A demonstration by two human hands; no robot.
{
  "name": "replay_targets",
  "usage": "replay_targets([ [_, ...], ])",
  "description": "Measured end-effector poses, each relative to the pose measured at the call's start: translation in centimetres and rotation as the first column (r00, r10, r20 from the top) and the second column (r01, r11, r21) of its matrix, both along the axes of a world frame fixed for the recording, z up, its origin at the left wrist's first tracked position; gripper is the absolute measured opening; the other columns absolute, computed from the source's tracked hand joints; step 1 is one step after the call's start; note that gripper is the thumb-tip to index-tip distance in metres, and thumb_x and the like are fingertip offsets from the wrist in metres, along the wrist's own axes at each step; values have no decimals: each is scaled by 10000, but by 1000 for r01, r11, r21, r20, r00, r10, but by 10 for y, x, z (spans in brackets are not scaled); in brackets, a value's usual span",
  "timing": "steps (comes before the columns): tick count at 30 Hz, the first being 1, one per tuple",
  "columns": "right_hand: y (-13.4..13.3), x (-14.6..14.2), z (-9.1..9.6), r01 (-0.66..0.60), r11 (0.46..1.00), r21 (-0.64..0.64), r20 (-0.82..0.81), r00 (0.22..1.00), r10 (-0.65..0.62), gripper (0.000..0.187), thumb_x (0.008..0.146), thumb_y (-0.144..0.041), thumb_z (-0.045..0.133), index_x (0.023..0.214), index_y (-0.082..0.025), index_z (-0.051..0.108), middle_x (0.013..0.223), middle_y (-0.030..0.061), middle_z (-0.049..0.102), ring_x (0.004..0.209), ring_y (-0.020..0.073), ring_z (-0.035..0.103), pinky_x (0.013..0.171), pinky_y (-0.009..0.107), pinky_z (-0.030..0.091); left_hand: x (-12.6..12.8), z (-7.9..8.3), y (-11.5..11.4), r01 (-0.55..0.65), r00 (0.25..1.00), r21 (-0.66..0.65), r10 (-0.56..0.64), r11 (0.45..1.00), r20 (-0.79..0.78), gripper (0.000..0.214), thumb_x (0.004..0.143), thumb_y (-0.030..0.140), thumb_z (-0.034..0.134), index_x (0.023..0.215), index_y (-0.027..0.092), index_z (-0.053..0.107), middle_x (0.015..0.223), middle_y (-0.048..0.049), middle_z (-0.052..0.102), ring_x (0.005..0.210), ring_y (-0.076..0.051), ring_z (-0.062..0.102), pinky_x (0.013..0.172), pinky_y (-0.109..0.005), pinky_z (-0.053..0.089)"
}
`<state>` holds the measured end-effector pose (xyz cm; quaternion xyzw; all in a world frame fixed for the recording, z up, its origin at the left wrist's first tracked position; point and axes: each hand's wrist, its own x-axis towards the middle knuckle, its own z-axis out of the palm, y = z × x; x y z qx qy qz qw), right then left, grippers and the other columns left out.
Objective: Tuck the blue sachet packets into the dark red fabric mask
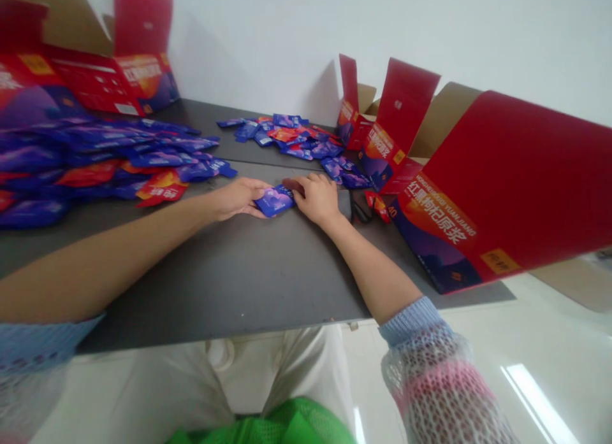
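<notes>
A small blue sachet (275,200) lies on the grey tabletop (224,285) between my hands. My left hand (238,199) grips its left end with the fingertips. My right hand (313,199) presses its fingers on the upper right corner. A large heap of blue and red sachets (95,157) spreads to the left of my left hand. A smaller heap (287,137) lies further ahead, beyond a seam in the tabletop.
Open red printed cartons (478,189) stand along the right side, and another (109,81) stands at the far left. Black scissors (359,207) and a red sachet (377,206) lie right of my right hand. A white wall rises behind. A green bag (282,425) sits on my lap.
</notes>
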<state>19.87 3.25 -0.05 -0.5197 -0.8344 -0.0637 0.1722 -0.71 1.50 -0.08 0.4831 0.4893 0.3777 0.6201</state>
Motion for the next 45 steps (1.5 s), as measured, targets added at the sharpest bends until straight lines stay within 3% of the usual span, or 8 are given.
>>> replay_targets([
  [7,-21,-17,10,-439,898,-21,-8,899,439,410,971,-316,463,1361,-275,580,1279,72,623,1146,269,498,935,411,366,9,2,3,-275,960,-54,278,960,48,68,769,143,572,735,145,631,697,-37,646,646,-167,614,704,-312,565],
  [11,-35,-27,7,-607,794,-18,6,794,608,375,955,-306,493,1304,-282,629,1262,54,629,1155,253,497,933,396,364,2,1,2,-218,970,-71,224,973,95,90,714,70,595,681,142,637,625,-3,617,570,-128,585,561,-210,508],
  [14,-37,-22,5,-647,762,-30,1,762,647,385,929,-274,532,1299,-275,639,1274,57,626,1156,244,507,936,395,364,-4,1,0,-138,980,-24,140,990,139,182,662,-23,629,760,120,685,715,-27,681,680,-138,656,635,-204,538],
  [17,-32,-12,5,-631,773,-64,-26,775,631,401,930,-273,541,1321,-303,623,1272,40,631,1140,225,523,922,373,373,-12,0,1,-5,975,-42,14,999,223,287,677,-53,632,911,90,715,863,-102,736,820,-179,707,782,-264,567],
  [22,-21,3,9,-492,865,-102,-43,870,490,414,941,-305,535,1347,-346,599,1240,27,634,1111,209,544,911,348,381,-21,-9,4,82,938,-30,-66,996,340,341,711,-45,659,1010,102,734,1000,-137,757,955,-200,719,949,-313,527],
  [29,-10,15,10,-251,963,-96,-2,968,252,399,944,-340,502,1328,-340,612,1240,46,661,1097,249,564,863,372,398,-27,-17,-10,-3,949,-5,5,1000,316,394,594,102,871,974,115,770,1004,-144,766,908,-229,723,943,-391,529],
  [36,1,18,2,-195,976,-99,13,980,197,397,953,-362,474,1325,-360,614,1253,51,662,1110,267,561,832,392,396,-35,-12,-35,-97,976,-57,106,994,191,487,434,178,958,880,92,782,908,-161,766,831,-260,732,863,-417,558],
  [45,-6,17,6,-141,982,-125,-20,990,140,406,950,-362,471,1333,-346,606,1267,66,653,1157,274,532,901,405,384,-28,-5,-49,-199,971,-86,208,976,120,377,500,157,932,839,138,767,870,-86,770,786,-177,715,816,-302,568],
])
